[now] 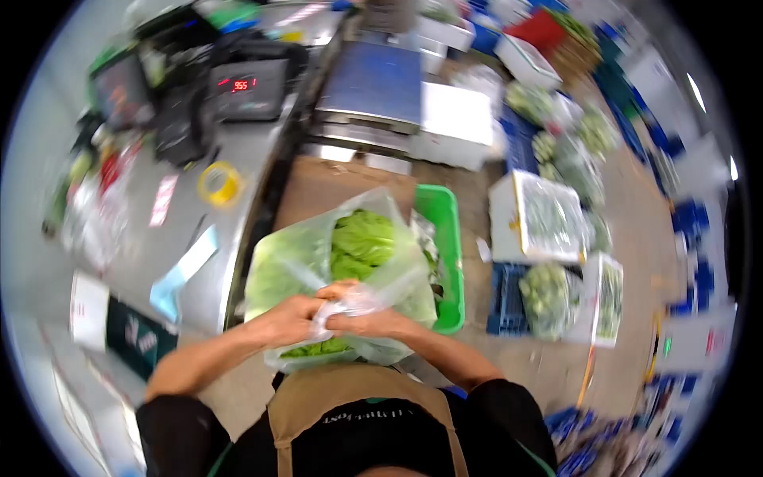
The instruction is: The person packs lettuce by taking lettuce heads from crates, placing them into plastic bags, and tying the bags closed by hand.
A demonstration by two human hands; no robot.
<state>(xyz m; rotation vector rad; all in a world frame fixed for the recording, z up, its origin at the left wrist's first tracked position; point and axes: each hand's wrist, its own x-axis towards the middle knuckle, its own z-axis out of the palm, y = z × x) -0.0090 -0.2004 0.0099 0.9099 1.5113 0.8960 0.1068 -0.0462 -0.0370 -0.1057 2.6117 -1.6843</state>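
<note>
Leafy green lettuce (362,238) fills a large translucent plastic bag (274,274) in front of my apron. My left hand (296,318) is closed on the bunched plastic near the middle of the bag. Close against it, my right hand (364,322) grips the same gathered plastic from the other side. Some leaves show through an opening beyond my hands, and others show below them, near my body. The fingertips are partly hidden in the folds of plastic.
A metal counter (203,262) on the left bears yellow tape (220,184) and a lit display (248,89). Right of the bag stands a green crate (451,262). A platform scale (372,83) is ahead; foam boxes (548,215) and bagged vegetables (548,302) are at right.
</note>
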